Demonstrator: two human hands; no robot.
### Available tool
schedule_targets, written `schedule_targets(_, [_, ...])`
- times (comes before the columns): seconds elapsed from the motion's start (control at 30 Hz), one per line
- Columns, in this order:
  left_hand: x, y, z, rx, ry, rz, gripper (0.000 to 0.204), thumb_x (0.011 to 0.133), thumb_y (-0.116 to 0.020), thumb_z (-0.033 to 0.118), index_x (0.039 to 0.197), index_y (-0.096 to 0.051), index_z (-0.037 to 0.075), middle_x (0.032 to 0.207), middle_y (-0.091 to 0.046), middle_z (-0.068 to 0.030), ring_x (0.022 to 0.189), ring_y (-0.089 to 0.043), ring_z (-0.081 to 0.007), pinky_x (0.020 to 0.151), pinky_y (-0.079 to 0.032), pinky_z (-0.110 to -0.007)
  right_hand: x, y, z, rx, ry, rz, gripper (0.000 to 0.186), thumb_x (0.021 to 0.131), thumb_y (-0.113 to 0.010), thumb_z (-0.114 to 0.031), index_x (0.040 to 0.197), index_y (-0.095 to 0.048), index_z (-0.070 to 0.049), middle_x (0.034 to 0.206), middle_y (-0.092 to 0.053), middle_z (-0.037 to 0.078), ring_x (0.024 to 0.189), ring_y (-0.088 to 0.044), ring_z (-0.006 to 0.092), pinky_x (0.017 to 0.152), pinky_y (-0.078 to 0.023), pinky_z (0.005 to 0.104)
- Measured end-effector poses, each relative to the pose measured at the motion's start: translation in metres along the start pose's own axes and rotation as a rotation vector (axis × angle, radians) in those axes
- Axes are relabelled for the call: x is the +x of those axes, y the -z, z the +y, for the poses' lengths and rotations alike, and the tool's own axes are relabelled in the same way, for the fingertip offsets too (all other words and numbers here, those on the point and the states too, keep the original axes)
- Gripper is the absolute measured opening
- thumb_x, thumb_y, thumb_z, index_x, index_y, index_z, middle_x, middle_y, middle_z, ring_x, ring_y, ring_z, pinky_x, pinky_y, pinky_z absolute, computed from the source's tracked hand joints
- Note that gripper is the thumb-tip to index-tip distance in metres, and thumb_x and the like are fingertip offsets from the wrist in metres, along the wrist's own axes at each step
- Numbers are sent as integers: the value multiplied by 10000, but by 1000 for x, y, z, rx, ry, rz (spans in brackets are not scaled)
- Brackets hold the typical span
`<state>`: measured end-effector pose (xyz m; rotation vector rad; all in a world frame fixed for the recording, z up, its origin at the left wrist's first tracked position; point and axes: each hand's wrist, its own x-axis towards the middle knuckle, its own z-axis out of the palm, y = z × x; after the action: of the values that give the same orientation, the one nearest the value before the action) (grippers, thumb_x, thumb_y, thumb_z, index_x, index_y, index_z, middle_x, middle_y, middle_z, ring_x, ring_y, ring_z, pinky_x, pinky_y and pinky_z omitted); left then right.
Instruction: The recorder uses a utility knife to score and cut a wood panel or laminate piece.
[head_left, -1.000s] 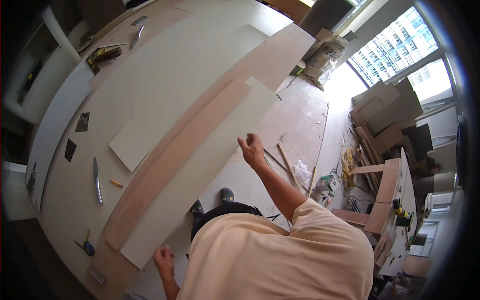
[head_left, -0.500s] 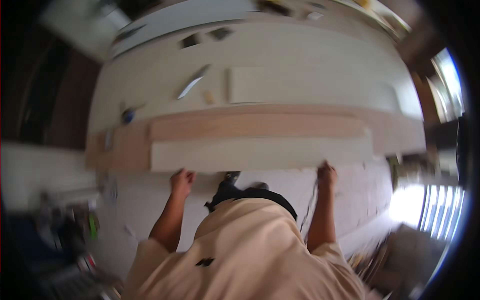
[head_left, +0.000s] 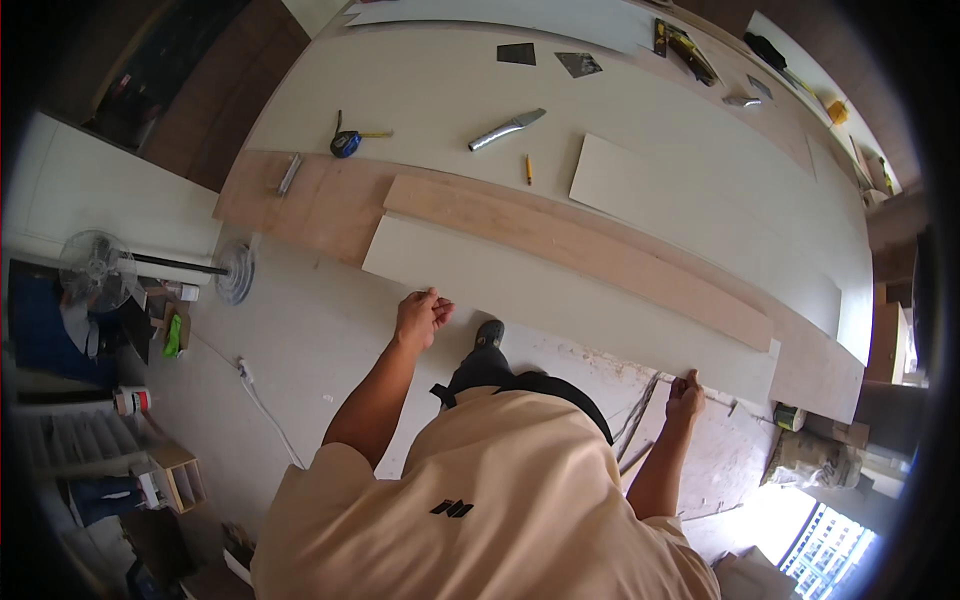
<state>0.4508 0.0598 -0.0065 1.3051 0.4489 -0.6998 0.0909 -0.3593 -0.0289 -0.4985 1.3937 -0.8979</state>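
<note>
A long white board (head_left: pixel 540 292) lies along the near side of the worktable, its front edge sticking out toward me. My left hand (head_left: pixel 424 318) has its fingers curled at this edge, near the board's left end, fingertips touching it. Toward the right end, my right hand (head_left: pixel 685 397) pinches the same edge. Directly behind the white board runs a narrow pinkish-brown wooden strip (head_left: pixel 570 257), parallel to it.
On the table (head_left: pixel 440 75) lie a blue tape measure (head_left: pixel 345 143), a silver utility knife (head_left: pixel 507 129), a yellow pencil (head_left: pixel 529 169), a smaller white panel (head_left: pixel 625 180) and two dark square pieces (head_left: pixel 516 54). A fan (head_left: pixel 235 272) stands on the left. Near my feet runs a white cable (head_left: pixel 265 410).
My view has turned, so the table and boards now slant down to the right, and the picture is sharper. Both hands stay at the white board's front edge.
</note>
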Motion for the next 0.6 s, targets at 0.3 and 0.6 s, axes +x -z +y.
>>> schedule_targets(0.3, [-13,-56,98,1656,-390,-202,330,861,-718,272,1055,-608,29,1002,-702,-154,950,-660,-379,796,-525,-507,-4,39,-43,-1487,376,76,367,852,-761,-339,834,-667,15,678,-656,112,671,-648,223,583,-508,376])
schedule_targets(0.6, [67,-134,128,1958,-935,-470,889,745,-830,311,1466,-367,75,1519,-365,-142,1414,-334,-308,1146,-281,-514,-81,-186,-39,-1861,1195,-629,913,687,-866,-239,1470,-409,-136,1542,-373,84,1436,-316,326,1158,-312,447])
